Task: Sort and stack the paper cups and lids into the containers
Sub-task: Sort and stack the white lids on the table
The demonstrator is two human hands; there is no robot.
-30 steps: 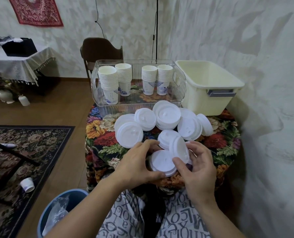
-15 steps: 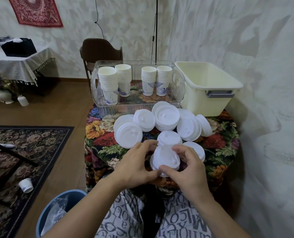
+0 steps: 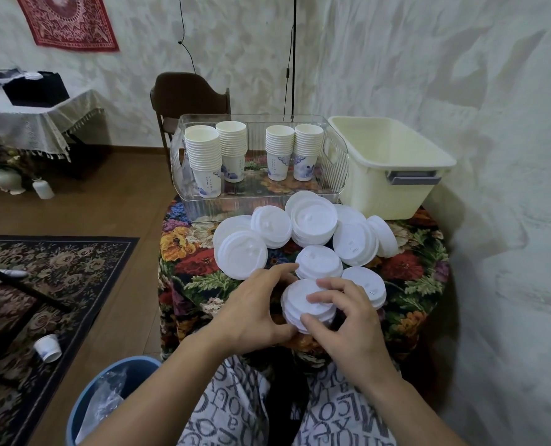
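Both hands, left hand [image 3: 254, 312] and right hand [image 3: 351, 326], grip lid stack [image 3: 303, 300]; no legible labels

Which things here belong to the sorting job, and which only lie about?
Job: white plastic lids, stacked paper cups, clear plastic container, cream plastic bin.
Lying about: blue waste bucket, paper cup on the carpet, brown chair.

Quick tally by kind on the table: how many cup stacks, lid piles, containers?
Cup stacks: 4, all in the clear container
Lid piles: about 8, including the pile both hands hold; overlaps make this approximate
Containers: 2, clear and cream
Total: about 14
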